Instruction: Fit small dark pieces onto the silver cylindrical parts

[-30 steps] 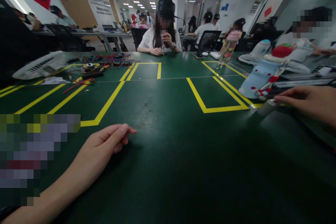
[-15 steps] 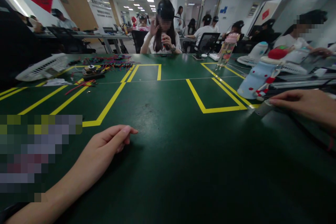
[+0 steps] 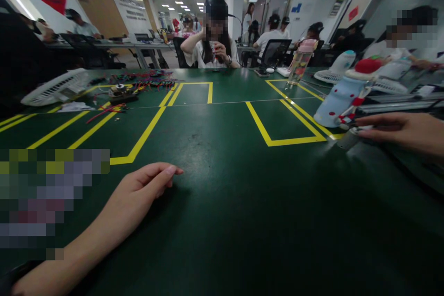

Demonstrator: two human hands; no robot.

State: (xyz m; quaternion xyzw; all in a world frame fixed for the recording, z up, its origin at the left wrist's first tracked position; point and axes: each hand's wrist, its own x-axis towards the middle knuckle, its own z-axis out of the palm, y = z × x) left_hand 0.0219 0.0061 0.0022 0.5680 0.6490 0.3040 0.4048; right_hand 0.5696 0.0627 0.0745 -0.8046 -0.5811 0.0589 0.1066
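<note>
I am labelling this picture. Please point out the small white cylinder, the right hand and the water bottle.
small white cylinder (image 3: 348, 139), head view, on its side wall.
right hand (image 3: 405, 130), head view, on the back of the hand, fingertips at the cylinder.
water bottle (image 3: 299, 65), head view, on its clear body.

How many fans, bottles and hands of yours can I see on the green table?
Fans: 2, a white fan lying at the left and a white fan at the right.
Bottles: 1, a clear bottle with a pink lid.
Hands: 2, the left hand flat on the table and the right hand touching a small grey cylinder.
Total: 5
</note>
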